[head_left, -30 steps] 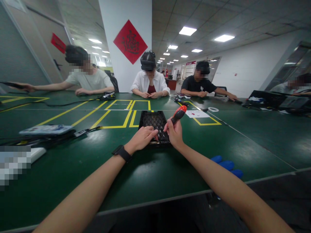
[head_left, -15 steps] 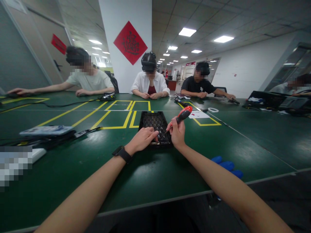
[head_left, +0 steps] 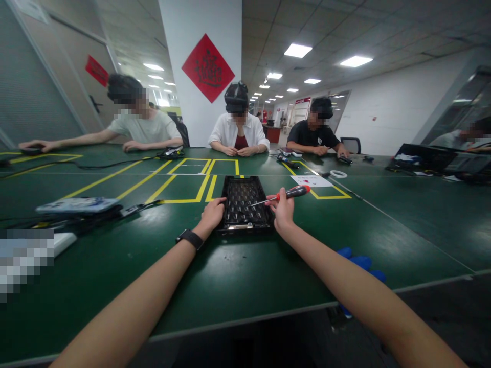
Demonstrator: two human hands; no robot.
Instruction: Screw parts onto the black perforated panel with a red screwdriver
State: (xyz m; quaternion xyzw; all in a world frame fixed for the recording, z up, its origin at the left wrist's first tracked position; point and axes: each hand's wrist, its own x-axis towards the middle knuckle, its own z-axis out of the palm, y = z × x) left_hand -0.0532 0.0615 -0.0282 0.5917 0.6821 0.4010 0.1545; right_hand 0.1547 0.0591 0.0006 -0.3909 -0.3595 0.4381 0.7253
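A black shallow rectangular casing [head_left: 245, 186] with a patterned inner floor lies in front of me; a metallic strip [head_left: 241, 226] shows along its near end. At its left wall my left hand [head_left: 211, 214] grips the side, fingers curled against the edge. My right hand [head_left: 284, 210], by the right wall, holds a red-and-black screwdriver [head_left: 297, 191]. The screwdriver is tilted nearly flat, its thin shaft crossing the right wall and its tip over the casing's inside. Whether the tip touches the floor of the casing I cannot tell.
Blue gloves [head_left: 360, 263] lie by my right forearm. A light-blue patterned flat thing [head_left: 79, 205] rests on cables at left. A printed white sheet [head_left: 310, 181] and a white ring [head_left: 338, 174] are beyond my right hand. Several people sit across the green table [head_left: 215, 286].
My left hand has moved out of the casing to its left wall. The screwdriver has swung from steep to nearly flat. Across the table, the right-hand person's arm has drawn in.
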